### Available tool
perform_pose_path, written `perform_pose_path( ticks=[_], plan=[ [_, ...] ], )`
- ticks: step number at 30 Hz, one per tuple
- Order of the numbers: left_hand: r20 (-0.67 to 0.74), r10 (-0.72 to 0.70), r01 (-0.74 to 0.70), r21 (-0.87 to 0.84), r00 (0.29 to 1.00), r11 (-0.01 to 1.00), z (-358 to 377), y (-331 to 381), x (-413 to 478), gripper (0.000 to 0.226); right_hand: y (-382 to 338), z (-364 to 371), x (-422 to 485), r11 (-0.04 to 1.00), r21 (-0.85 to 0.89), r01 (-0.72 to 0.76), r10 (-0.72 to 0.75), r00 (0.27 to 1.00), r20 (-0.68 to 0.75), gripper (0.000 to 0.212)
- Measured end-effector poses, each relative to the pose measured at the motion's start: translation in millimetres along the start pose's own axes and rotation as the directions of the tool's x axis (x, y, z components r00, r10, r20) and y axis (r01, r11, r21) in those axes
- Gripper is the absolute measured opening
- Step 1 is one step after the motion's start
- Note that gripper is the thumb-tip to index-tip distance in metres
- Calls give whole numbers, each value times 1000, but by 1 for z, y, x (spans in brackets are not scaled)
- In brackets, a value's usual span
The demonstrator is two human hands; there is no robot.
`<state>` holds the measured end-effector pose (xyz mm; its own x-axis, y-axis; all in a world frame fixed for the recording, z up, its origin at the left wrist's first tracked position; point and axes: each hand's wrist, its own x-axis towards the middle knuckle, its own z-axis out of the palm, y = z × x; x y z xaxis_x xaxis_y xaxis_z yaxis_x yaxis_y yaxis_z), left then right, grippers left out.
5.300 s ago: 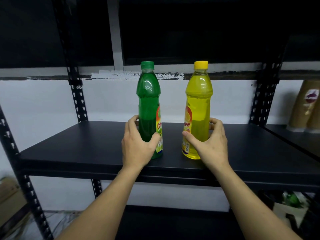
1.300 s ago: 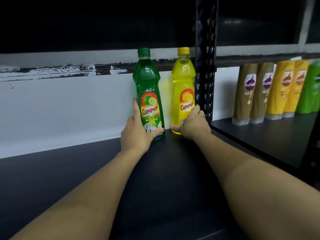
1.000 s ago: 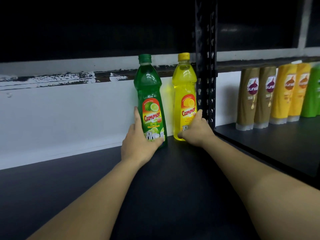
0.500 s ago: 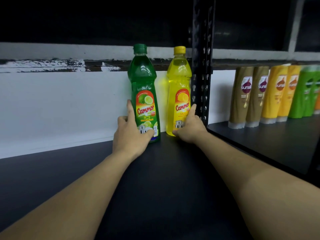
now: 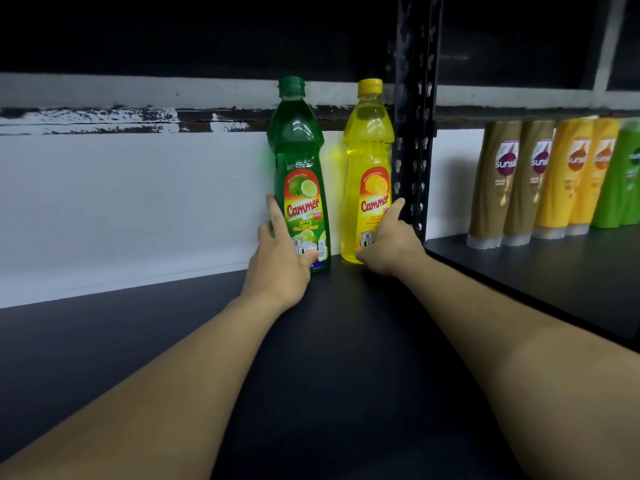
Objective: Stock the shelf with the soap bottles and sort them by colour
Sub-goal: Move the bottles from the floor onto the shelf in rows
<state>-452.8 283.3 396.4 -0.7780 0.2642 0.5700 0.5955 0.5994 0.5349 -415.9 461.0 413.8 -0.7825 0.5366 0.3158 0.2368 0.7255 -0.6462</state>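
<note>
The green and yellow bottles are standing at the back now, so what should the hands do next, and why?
Probably let go and pull back for more stock. The green bottle and yellow bottle both stand upright at the back of the shelf, labels facing out, a gap between them. The left hand and right hand only rest at their bases.

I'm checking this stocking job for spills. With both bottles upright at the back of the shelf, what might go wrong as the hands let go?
Left hand may drag the tall green bottle over. Right hand could knock the yellow bottle against the upright post beside it.
</note>
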Motion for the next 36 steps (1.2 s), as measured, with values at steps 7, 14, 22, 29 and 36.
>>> perform_pose_path(
  ticks=[7,14,22,29,36],
  plan=[
    [-82,50,-49,15,995,999,0,1,0,119,-2,-2,-5,998,-50,35,-37,998,-41,122],
    [-48,106,-102,79,993,992,3,0,1,126,3,-8,-4,983,30,182,-177,976,-124,114],
    [-54,107,-104,54,993,993,4,-3,5,127,6,-6,0,981,58,185,-180,980,-82,109],
    [-59,98,-95,59,993,994,2,-4,5,129,5,-7,0,972,42,232,-226,967,-119,112],
    [-74,121,-98,256,990,962,-11,-2,3,128,2,-10,-3,972,2,233,-231,964,-130,113]
  ],
)
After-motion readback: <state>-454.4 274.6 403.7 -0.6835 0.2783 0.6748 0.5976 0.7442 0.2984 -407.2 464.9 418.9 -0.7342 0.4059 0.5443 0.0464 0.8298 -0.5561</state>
